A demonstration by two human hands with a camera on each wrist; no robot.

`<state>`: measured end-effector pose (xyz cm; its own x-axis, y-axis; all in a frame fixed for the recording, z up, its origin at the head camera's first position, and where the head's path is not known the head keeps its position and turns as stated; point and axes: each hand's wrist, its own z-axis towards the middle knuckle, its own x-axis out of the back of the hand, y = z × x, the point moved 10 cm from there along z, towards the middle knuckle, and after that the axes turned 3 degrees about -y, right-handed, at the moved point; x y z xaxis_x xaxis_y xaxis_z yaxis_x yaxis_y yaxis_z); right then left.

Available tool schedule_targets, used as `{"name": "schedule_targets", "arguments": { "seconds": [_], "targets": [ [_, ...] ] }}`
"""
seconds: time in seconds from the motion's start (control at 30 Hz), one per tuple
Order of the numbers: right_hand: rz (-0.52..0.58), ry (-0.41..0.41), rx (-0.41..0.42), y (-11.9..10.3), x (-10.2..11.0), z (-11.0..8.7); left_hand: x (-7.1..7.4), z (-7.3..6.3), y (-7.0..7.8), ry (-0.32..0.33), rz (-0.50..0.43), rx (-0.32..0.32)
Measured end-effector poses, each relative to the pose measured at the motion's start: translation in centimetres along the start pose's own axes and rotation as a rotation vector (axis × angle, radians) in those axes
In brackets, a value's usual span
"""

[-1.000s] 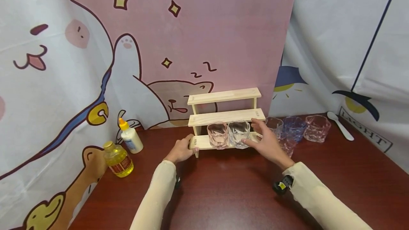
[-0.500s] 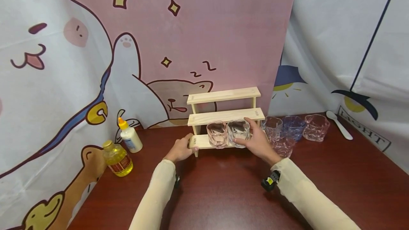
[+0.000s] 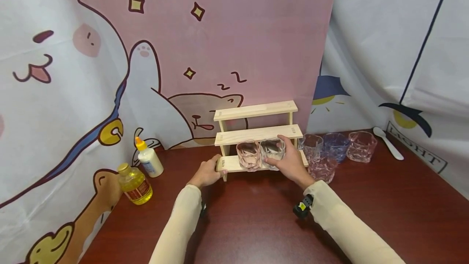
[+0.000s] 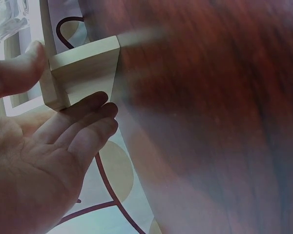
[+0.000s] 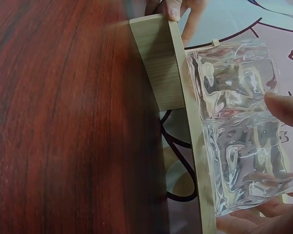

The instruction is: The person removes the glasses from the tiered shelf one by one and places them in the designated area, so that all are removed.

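Observation:
A three-step light wooden display rack (image 3: 258, 134) stands against the backdrop. My left hand (image 3: 206, 172) grips the left end of its lowest shelf; in the left wrist view the thumb lies on the upper side of the board (image 4: 85, 54) and the other fingers reach below it. Two faceted tumblers sit side by side on that shelf: a pinkish glass (image 3: 248, 159) at left and a clear glass (image 3: 272, 146) at right. My right hand (image 3: 291, 163) holds the clear glass, thumb at its front and fingers round its far right side. The two glasses appear side by side in the right wrist view.
Right of the rack stand a clear glass (image 3: 310, 143), a blue glass (image 3: 336, 146) and two pink glasses, one nearer (image 3: 322, 168) and one farther (image 3: 361, 146). A white spoon (image 3: 389, 144) lies beyond. At left are a glue bottle (image 3: 150, 159) and a yellow oil bottle (image 3: 135, 185).
My right hand has moved left from beside the clear glass and taken hold of it. Both glasses on the shelf and the left hand have stayed in place.

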<state>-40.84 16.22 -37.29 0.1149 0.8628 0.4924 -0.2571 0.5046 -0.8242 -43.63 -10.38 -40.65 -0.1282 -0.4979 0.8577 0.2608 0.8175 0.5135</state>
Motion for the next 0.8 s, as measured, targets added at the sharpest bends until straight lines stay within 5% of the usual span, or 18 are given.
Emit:
{"name": "schedule_targets", "arguments": {
  "seconds": [0.8],
  "targets": [
    [0.056,-0.023,-0.024,-0.7,1.5,-1.3,0.0,0.0,-0.1,-0.004,-0.003,0.018]
  ]
}}
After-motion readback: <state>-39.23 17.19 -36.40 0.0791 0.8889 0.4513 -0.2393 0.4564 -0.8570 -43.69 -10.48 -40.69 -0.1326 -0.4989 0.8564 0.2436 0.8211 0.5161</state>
